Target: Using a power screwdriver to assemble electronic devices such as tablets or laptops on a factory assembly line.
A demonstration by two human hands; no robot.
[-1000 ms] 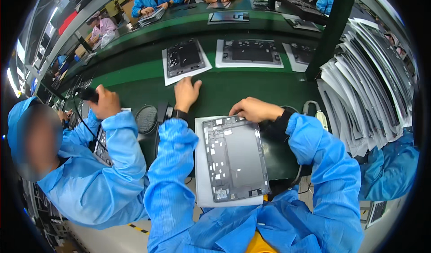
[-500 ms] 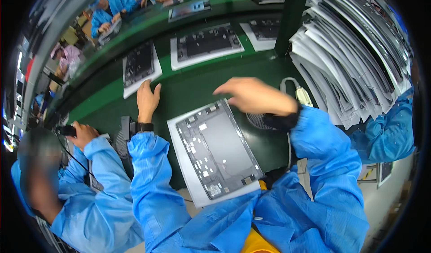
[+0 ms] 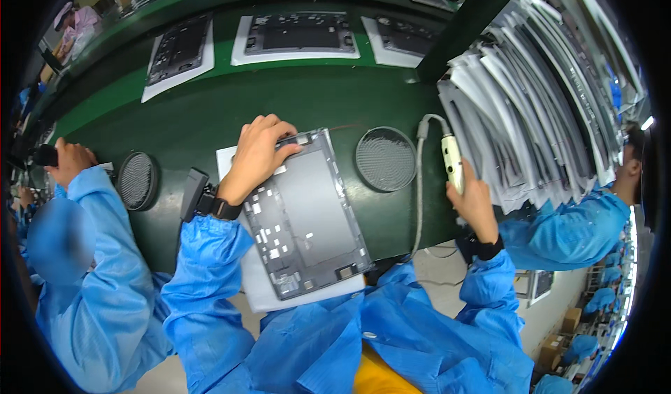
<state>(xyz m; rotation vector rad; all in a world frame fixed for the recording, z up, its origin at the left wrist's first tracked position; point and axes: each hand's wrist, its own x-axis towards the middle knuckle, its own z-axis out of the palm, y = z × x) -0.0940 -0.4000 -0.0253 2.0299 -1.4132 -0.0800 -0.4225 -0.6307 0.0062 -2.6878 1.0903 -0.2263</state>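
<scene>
A flat grey tablet housing (image 3: pixel 311 212), dotted with small white patches, lies on a white sheet (image 3: pixel 258 282) in front of me, at the table's near edge. My left hand (image 3: pixel 260 149) grips its far left corner, fingers over the edge and thumb on the inner face. To the right, my right hand (image 3: pixel 475 202) is closed round the lower end of a slim cream-coloured corded hand tool (image 3: pixel 451 158). The tool stands nearly upright beside the stacked sheets. Its grey cord (image 3: pixel 420 184) loops from the top down to the table edge.
A round dark ribbed dish (image 3: pixel 385 159) sits right of the housing, another (image 3: pixel 137 181) far left. More housings (image 3: pixel 300 34) on white sheets line the back. Bulky stacked sheets (image 3: pixel 531 107) and a green post (image 3: pixel 468 27) flank the right. Co-workers' blue sleeves (image 3: pixel 115 212) are close by.
My left hand has come right onto the housing's far corner. My right hand has left the far side of the housing and taken hold of the corded tool. The view has shifted.
</scene>
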